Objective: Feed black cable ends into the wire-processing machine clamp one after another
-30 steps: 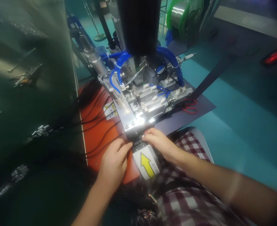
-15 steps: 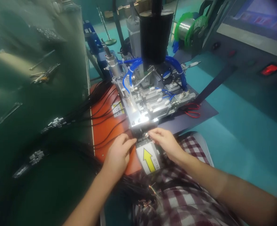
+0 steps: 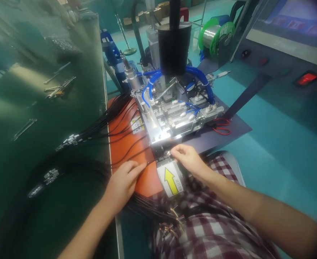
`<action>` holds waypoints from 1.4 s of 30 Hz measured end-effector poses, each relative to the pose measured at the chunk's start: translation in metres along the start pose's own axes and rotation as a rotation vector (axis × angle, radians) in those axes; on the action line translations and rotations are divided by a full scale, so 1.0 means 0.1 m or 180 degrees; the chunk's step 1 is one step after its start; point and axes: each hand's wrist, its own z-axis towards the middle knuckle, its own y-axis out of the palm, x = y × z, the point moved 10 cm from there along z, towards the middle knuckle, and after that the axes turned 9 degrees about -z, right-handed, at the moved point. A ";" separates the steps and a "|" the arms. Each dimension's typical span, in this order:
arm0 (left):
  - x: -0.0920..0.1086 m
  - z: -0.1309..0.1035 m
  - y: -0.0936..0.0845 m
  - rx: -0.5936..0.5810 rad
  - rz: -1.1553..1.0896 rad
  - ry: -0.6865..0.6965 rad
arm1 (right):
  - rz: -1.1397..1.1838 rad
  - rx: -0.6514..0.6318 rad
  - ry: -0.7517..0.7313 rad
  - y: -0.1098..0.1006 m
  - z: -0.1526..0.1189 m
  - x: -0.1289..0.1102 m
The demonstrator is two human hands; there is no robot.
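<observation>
My left hand [image 3: 124,181] is over the orange plate [image 3: 120,144], its thumb and forefinger pinched on a thin black cable [image 3: 153,160] beside the machine's front end. My right hand [image 3: 188,158] is closed at the small metal track [image 3: 164,157] on the machine's front, its fingertips against a small shiny connector piece [image 3: 168,153]. Below the track is a white label with a yellow arrow [image 3: 171,180]. Several black cables [image 3: 126,154] cross the orange plate from the left. The metal machine [image 3: 174,115] with blue tubes stands just beyond both hands.
Bundles of black cables with metal connectors [image 3: 52,176] lie on the dark green table [image 3: 67,223] at the left. Loose wire ends [image 3: 171,228] rest near the checked cloth on the lap. A green solder spool [image 3: 211,36] and a control panel [image 3: 288,61] stand at the right.
My left hand has moved left and slightly down, away from the track. My right hand has stayed near the same spot on the track. The view has shifted slightly.
</observation>
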 end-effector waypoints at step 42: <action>-0.22 -0.06 -0.03 0.0298 -0.0314 -0.0333 | 0.0238 -0.0136 0.0048 0.01 0.03 0.10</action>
